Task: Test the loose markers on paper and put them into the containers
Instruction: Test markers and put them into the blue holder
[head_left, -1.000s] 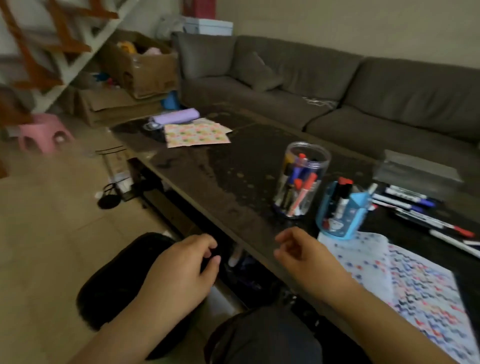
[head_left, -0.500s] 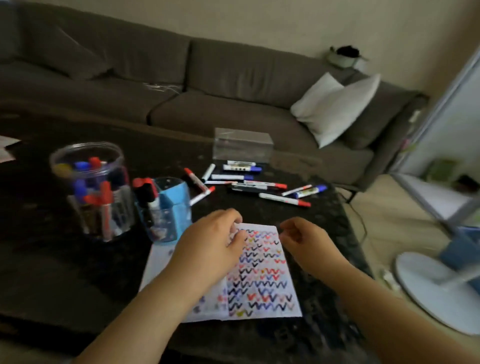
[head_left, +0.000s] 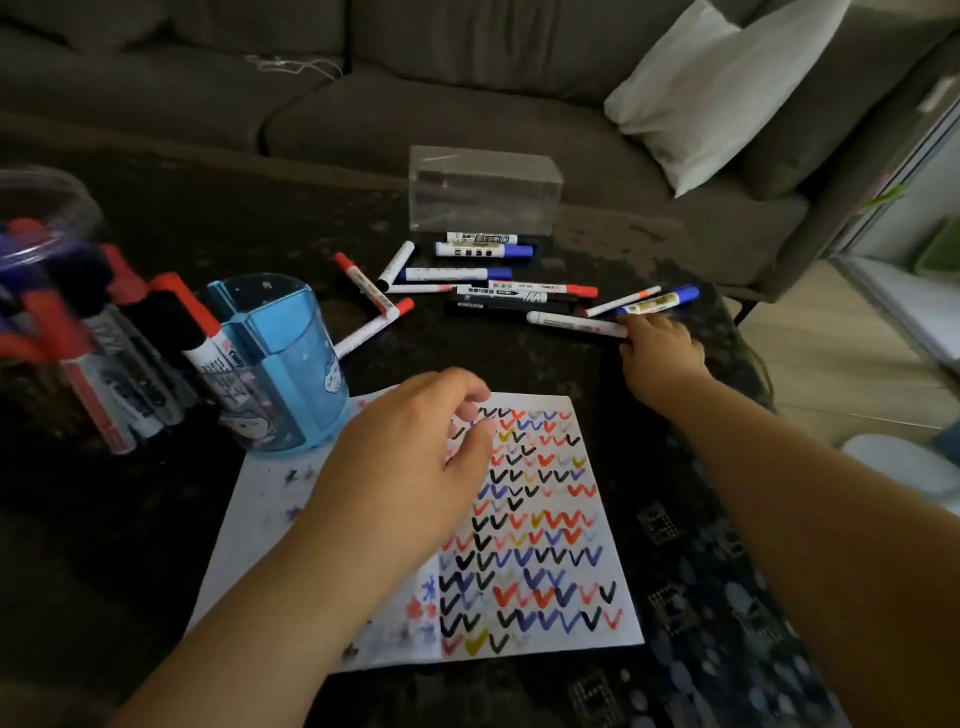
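right hand (head_left: 658, 353) moved out to loose markers (head_left: 574, 323), dark table (head_left: 260, 223), sofa (head_left: 415, 104)

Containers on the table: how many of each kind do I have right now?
Clear round jar: 1
Blue pen holder: 1
Clear rectangular box: 1
Total: 3

Right hand (head_left: 658, 353) reached out from the paper (head_left: 540, 525) to touch a white marker (head_left: 574, 323)
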